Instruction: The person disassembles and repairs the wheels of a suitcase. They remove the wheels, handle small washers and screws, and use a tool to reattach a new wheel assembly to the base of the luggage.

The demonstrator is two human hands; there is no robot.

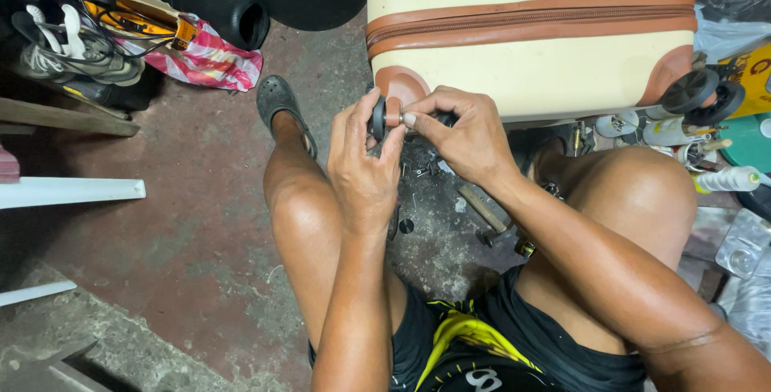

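Head: wheel [379,119] axle horizontal, left-right.

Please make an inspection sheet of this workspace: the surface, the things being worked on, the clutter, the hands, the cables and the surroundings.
Surface: stained concrete floor, small screws and metal bits scattered between the knees.
Job's things: small black wheel with a reddish hub, held in front of a cream suitcase with brown trim lying on its side.
Clutter: hammer on the floor; spare black wheels and small bottles at right.
Grippers: left hand grips the wheel; right hand pinches at its hub.
Cables: dark cords on the pink patterned bag.
Surroundings: sneakers, white boards, black sandal on the person's foot.
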